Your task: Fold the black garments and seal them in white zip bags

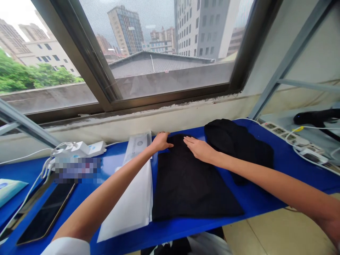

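A black piece of clothing lies folded flat on the blue table, its narrower end toward the window. At that far end my left hand touches its left edge, thumb and fingers apart. My right hand rests palm down on the cloth near the same end, fingers stretched out. Just right of it lies a second black garment, bunched in a loose heap and partly behind my right forearm. White plastic packaging bags are stacked flat to the left, partly covered by my left forearm.
A smartphone and a white power strip with plugs lie on the left of the blue table. Another power strip with cables is at the right. Metal frame posts stand at both sides, below a window.
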`<state>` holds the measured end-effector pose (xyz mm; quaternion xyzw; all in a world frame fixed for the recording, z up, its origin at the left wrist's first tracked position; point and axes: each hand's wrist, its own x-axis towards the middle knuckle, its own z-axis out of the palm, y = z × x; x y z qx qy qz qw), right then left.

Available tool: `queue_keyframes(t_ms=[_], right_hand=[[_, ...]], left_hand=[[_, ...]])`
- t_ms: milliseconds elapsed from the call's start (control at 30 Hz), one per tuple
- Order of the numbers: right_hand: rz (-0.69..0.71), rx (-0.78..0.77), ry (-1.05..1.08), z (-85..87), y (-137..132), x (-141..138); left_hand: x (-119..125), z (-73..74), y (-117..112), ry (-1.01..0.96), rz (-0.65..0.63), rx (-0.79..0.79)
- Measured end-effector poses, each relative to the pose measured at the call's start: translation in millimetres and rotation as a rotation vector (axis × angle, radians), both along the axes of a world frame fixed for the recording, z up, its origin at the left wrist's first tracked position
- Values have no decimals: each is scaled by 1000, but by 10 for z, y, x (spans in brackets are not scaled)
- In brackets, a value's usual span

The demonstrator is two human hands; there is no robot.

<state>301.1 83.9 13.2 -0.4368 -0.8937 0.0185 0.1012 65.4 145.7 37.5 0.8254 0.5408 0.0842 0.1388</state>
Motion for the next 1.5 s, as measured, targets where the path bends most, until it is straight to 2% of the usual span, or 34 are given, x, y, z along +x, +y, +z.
queue_keyframes(t_ms=[167,333,500,633,733,833,933,1000,1067,1100,1133,1200,1300,1400,1500], right_hand=[[-138,-233,-52,-184,334,77],[-132,-284,186,-69,699,251],[-85,-356,217,8,1010,377],[-47,-353,278,14,1047,446],[-10,-373,290,30,1011,521],[-25,-285,320,27,886,554],[-33,-139,382,37,644,596],[97,-102,338,89,471,690],[269,-141,236,187,353,830],[337,-192,195,246,328,897],[375,-252,184,304,325,949],[366,-347,267,395,374,969],[279,-431,437,411,506,786],[236,-557,388,336,616,560],[233,-598,314,305,686,543]], left_hand=[[-64,20,206,-127,34,-185],[-88,72,204,-362,77,-246],[-32,-5,87,-537,180,-216],[33,-125,2,-522,241,-122],[55,-153,-59,-490,217,-8],[38,-112,-184,-483,89,85],[-55,-1,-408,-477,-131,109],[-157,114,-585,-403,-368,86],[-254,244,-730,-293,-602,17],[-287,303,-773,-258,-672,-24],[-302,349,-790,-254,-686,-53],[-272,382,-740,-325,-561,-43],[-121,274,-511,-356,-327,-1],[-2,89,-269,-301,-277,-107],[-20,-24,-153,-352,-271,-196]])
